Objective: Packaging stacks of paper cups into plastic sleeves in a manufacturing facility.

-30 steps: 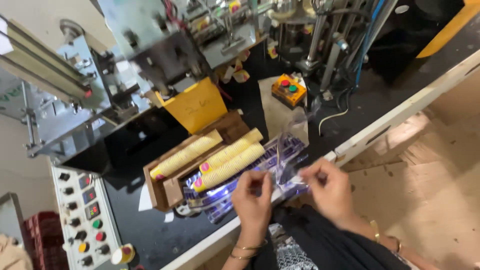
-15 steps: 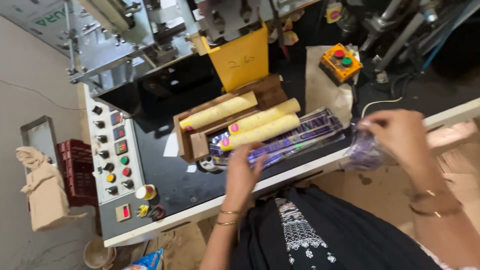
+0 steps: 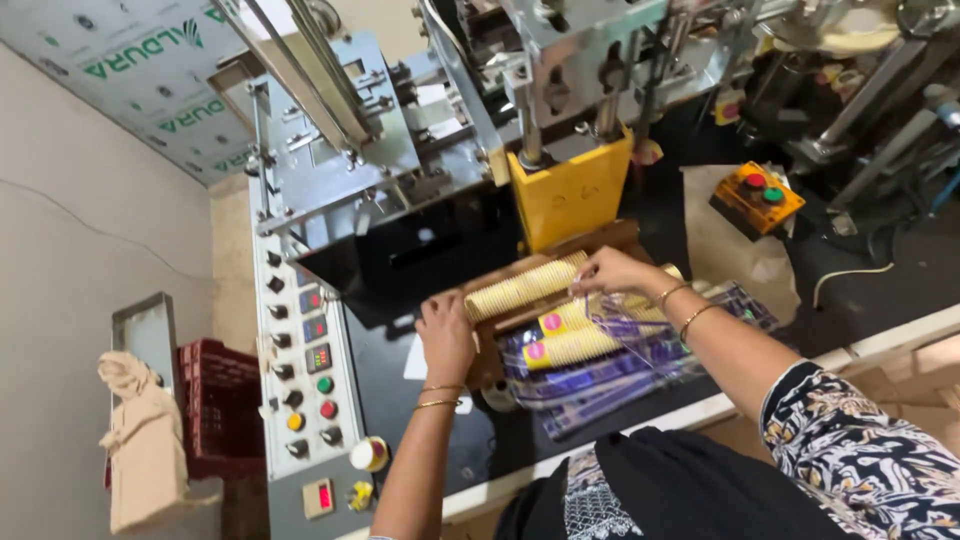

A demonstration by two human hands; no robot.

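Note:
My left hand [image 3: 446, 336] rests on the left end of a brown cardboard tray [image 3: 487, 362], touching the end of a long cream stack of nested cups [image 3: 525, 286] lying in it. My right hand [image 3: 610, 270] pinches the mouth of a clear plastic bag [image 3: 625, 318] over the right end of that stack. Two more cup stacks [image 3: 570, 346] with pink ends lie beside it, on a pile of purple-printed plastic bags [image 3: 610, 380].
A yellow chute [image 3: 570, 195] and the metal machine frame [image 3: 340, 150] stand just behind the tray. A grey control panel [image 3: 305, 370] with knobs and buttons is at the left. An orange button box [image 3: 757, 197] sits at the right. A red crate [image 3: 218, 405] stands far left.
My right hand has come in from the right edge of the bench to the cup stack in the tray. My left hand has shifted up to the tray's left end. The camera view has moved.

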